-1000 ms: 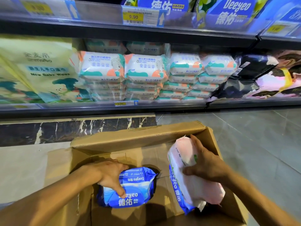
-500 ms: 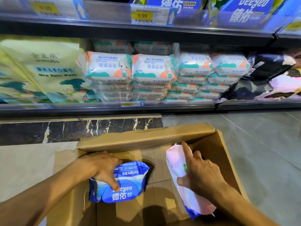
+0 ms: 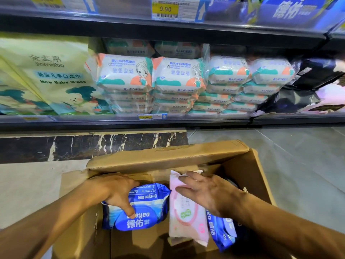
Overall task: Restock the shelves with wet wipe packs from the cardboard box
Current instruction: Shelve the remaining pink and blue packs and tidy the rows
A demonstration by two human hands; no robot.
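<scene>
An open cardboard box (image 3: 168,157) stands on the floor below the shelves. My left hand (image 3: 119,193) grips a blue Deeyeo wet wipe pack (image 3: 147,219) inside the box, fingers over its top edge and thumb on its front. My right hand (image 3: 211,193) lies with straight, spread fingers on a pink wet wipe pack (image 3: 186,221) standing on end beside it. A second blue pack (image 3: 222,232) leans behind the pink one, under my right wrist.
The low shelf (image 3: 112,121) holds stacks of white, teal and orange baby wipe packs (image 3: 179,75), a large yellow-green wipes bag (image 3: 46,75) at the left and dark packs (image 3: 317,75) at the right. The upper shelf rail carries a 9.90 price tag (image 3: 165,9). Grey floor (image 3: 298,165) lies right of the box.
My right hand has lowered the pink and blue packs deeper into the box and its fingers have spread flat over the pink one. My left hand keeps its grip on the blue pack.
</scene>
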